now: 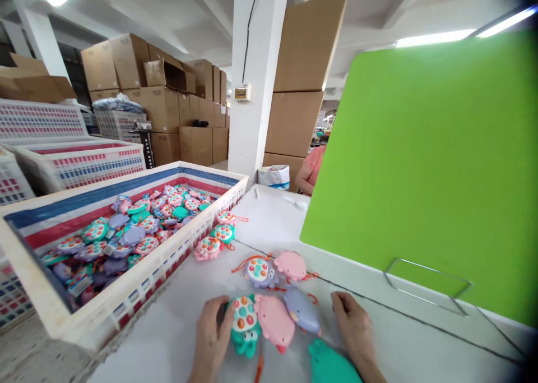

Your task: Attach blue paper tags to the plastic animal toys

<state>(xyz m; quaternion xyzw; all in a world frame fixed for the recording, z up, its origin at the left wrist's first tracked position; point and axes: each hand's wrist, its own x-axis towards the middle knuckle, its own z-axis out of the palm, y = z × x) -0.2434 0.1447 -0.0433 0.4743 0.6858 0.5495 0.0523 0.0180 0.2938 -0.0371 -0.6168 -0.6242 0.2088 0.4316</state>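
My left hand (212, 335) has its thumb and fingers closed at the left edge of a green animal-shaped toy (244, 321) with coloured round buttons and eyes. Touching that toy is a pink one (275, 322), buttons hidden, and beside it lies a purple one (301, 309). Farther back are a purple toy with its buttons up (259, 272) and a pink toy (291, 265), with orange cords around them. My right hand (353, 326) rests on the table with curled fingers; anything inside them is hidden. A plain green toy (332, 363) lies near its wrist, cut off below.
A white plastic crate (138, 293) full of similar toys stands at left. Several toys (224, 234) lie along its side. A large green board (420, 175) rises at right, with a wire stand (428, 285). Stacked cartons (159, 108), a pillar (252, 63) and a person's arm (309, 170) are behind.
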